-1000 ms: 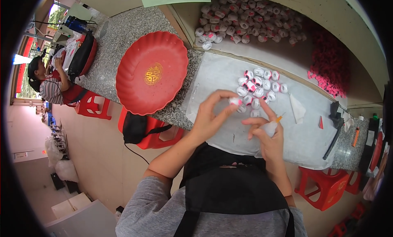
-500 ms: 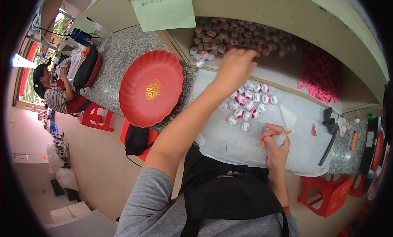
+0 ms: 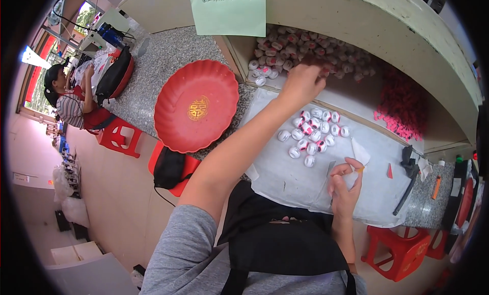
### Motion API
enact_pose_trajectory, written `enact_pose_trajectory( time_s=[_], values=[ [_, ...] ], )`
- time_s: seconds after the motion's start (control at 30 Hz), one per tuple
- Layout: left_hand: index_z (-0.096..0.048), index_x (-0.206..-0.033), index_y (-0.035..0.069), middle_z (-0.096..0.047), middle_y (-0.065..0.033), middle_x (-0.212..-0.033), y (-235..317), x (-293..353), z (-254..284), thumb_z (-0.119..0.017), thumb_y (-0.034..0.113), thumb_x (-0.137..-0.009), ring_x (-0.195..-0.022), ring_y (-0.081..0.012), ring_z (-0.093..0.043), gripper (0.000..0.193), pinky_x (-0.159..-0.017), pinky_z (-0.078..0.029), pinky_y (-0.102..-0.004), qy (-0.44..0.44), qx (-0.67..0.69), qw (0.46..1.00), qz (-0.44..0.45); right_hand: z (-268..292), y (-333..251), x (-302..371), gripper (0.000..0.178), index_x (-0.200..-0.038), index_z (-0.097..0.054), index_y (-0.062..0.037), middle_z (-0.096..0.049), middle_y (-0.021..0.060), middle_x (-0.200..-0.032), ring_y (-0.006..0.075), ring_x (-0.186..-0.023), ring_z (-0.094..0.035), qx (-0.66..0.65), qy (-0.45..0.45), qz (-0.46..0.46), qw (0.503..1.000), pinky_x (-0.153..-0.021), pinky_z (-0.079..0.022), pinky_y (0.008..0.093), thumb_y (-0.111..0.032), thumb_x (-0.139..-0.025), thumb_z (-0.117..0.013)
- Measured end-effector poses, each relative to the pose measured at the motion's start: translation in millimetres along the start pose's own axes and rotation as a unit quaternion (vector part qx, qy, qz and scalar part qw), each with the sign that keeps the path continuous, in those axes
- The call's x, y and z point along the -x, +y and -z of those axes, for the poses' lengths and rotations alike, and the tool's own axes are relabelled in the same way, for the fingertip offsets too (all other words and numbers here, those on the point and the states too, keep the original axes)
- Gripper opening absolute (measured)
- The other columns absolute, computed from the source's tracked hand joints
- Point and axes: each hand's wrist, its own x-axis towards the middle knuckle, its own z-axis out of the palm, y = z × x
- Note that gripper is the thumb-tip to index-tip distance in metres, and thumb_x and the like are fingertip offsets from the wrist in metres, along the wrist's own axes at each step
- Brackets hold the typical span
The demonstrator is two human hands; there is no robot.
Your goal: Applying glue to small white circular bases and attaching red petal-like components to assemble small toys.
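My left hand (image 3: pixel 304 83) reaches into the low shelf. Its fingers bend at the near edge of a heap of small round white pieces with pink and red patches (image 3: pixel 316 45); the fingertips are blurred and partly hidden. Over the white sheet (image 3: pixel 285 185), my right hand (image 3: pixel 345 188) is closed around a small whitish squeeze bottle (image 3: pixel 350 179) with a yellow-orange tip. Left of that hand, a cluster of white ball-like pieces with pink, red and black marks (image 3: pixel 315 135) lies on the sheet.
A large red scalloped tray (image 3: pixel 178 127) stands on the granite counter at left. Pink bits (image 3: pixel 402 109) fill the shelf's right side. A black strip (image 3: pixel 404 198) and an orange marker (image 3: pixel 436 188) lie at right. Red stools (image 3: pixel 400 251) stand below. Another person (image 3: pixel 71 101) works far left.
My left hand has moved slightly further into the shelf, its fingers more bent at the heap. My right hand keeps hold of the bottle, now tilted differently. The whole view has shifted a little.
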Motion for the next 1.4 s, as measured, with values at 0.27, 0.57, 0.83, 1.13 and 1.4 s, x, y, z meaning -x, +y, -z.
enact_pose_trajectory(
  time_s=[0.27,0.57,0.83,1.13,1.4],
  values=[
    [-0.049,-0.098,-0.002,-0.052,-0.0075,-0.092,38,110,69,-0.049,0.004,-0.076,-0.083,-0.0134,-0.051,0.023,-0.076,-0.04,-0.0264,-0.03,0.631,0.695,0.344,-3,-1,1,0.029,-0.092,-0.033,-0.0038,-0.037,0.0143,-0.094,0.0136,-0.053,-0.043,-0.142,-0.121,-0.022,0.982,-0.034,-0.035,0.0195,-0.003,-0.066,-0.046],
    [-0.049,-0.097,-0.001,-0.051,-0.0083,-0.095,64,153,70,-0.05,-0.001,-0.074,-0.089,-0.0144,-0.048,0.023,-0.078,-0.038,-0.0279,0.015,0.674,0.631,0.383,-26,-19,4,0.029,-0.095,-0.044,0.0004,-0.037,0.0131,-0.097,0.022,-0.073,-0.049,0.104,-0.116,0.007,0.988,-0.05,-0.046,0.0263,-0.012,-0.069,-0.05],
    [-0.047,-0.098,-0.001,-0.05,-0.0096,-0.099,74,154,67,-0.052,-0.005,-0.071,-0.089,-0.0135,-0.048,0.027,-0.079,-0.038,-0.0266,0.05,0.713,0.605,0.35,-27,-29,-2,0.033,-0.085,-0.041,-0.0034,-0.039,0.0054,-0.084,0.012,-0.071,-0.044,-0.011,-0.033,0.093,0.995,-0.056,-0.04,0.0201,-0.011,-0.063,-0.064],
    [-0.042,-0.103,0.0,-0.05,-0.0115,-0.099,81,151,69,-0.052,-0.004,-0.071,-0.091,-0.0157,-0.049,0.033,-0.08,-0.039,-0.029,0.045,0.721,0.578,0.38,-49,-22,3,0.039,-0.08,-0.04,-0.0066,-0.037,0.0036,-0.076,0.0108,-0.064,-0.039,0.01,0.024,0.235,0.972,-0.056,-0.035,0.0199,-0.017,-0.059,-0.07],
    [-0.042,-0.103,0.0,-0.048,-0.0123,-0.102,82,149,71,-0.052,-0.002,-0.071,-0.091,-0.0163,-0.049,0.033,-0.082,-0.039,-0.0303,0.044,0.72,0.588,0.366,-39,-21,12,0.045,-0.083,-0.042,-0.0079,-0.042,0.0038,-0.08,0.014,-0.061,-0.048,0.164,-0.082,0.345,0.92,-0.051,-0.041,0.023,-0.013,-0.053,-0.075]
  ],
)
